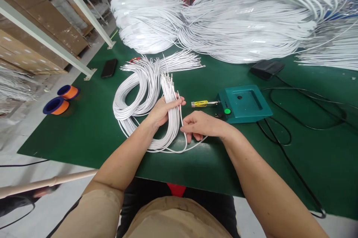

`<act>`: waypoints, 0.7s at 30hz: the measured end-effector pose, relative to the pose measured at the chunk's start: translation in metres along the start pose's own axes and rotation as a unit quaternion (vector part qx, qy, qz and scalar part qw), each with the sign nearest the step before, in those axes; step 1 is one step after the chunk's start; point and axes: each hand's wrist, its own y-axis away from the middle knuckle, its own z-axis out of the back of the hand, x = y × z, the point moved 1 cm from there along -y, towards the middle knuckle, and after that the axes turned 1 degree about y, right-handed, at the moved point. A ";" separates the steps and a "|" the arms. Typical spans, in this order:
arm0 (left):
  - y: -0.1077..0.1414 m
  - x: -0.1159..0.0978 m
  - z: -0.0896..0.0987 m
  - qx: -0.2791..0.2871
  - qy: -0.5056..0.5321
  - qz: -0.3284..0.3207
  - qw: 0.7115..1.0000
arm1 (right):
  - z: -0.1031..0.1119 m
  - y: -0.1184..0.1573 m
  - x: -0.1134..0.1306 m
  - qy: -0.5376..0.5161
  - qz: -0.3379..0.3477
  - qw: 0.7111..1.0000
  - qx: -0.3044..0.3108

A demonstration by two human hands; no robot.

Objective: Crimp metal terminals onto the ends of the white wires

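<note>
My left hand [165,109] is wrapped round a bundle of white cables [173,120], whose ends stick up above the thumb. The bundle curves down and joins a coil of white cables [123,98] lying on the green table. Just right of the bundle, my right hand [198,124] pinches a single white cable [185,139] between thumb and fingertips. This cable runs up beside the bundle and loops below it. Beyond my right hand is a teal device [243,104] with a green button and a yellow-labelled metal tip pointing left.
Large heaps of white cable [246,25] cover the table's far side. A black phone [109,68] lies at the left, near two orange-and-blue spools [56,106]. A black box [267,69] and black cords [282,143] occupy the right. White metal posts [84,7] rise at the left edge.
</note>
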 end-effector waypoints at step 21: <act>0.011 0.011 -0.013 0.073 -0.102 -0.017 0.992 | 0.012 -0.017 -0.012 -0.345 0.091 0.882 -0.308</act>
